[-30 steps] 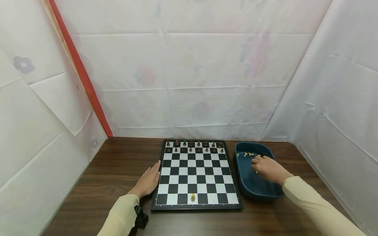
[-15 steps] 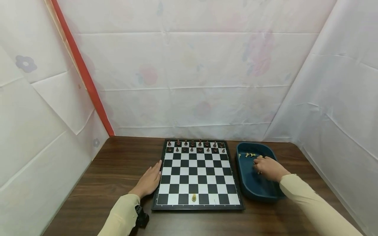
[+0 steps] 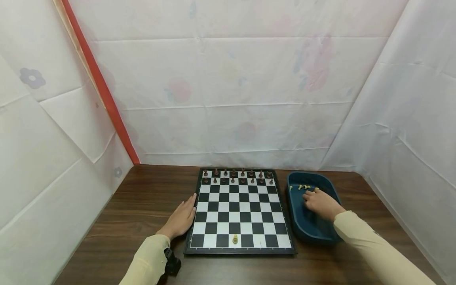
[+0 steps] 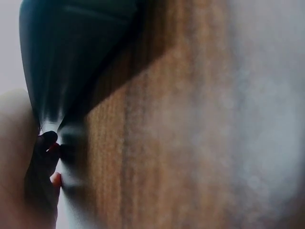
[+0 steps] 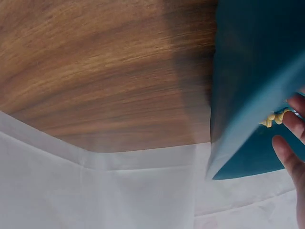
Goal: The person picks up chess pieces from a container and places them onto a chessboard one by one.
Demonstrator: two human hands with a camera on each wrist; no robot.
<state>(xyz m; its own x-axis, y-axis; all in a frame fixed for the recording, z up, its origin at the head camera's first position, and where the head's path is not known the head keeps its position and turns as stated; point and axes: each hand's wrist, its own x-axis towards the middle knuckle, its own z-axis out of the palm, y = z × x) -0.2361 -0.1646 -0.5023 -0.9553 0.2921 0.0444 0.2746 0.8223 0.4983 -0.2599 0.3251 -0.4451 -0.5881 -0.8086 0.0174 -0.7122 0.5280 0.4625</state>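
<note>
A black-and-white chessboard (image 3: 234, 207) lies on the table with a cream piece (image 3: 235, 239) standing on its near row. Along the board's left edge rests my left hand (image 3: 181, 217), its fingers extended. My right hand (image 3: 322, 204) reaches down into a blue tray (image 3: 315, 233) beside several small cream pieces (image 3: 304, 186). In the right wrist view, the thumb and fingers of my right hand (image 5: 294, 136) are apart, close to cream pieces (image 5: 276, 118); no piece is visibly gripped. Parts of that hand are outside this view.
Dark red pieces (image 3: 243, 181) stand in two rows at the board's far side. White sheeting (image 3: 228, 95) rises behind and at both sides of the brown wooden table (image 3: 142, 206). A red strip (image 3: 103, 89) runs down the left corner.
My right hand has shifted slightly within the tray, and its fingers look more spread. My left hand stays at the board's edge. The head view has drifted slightly.
</note>
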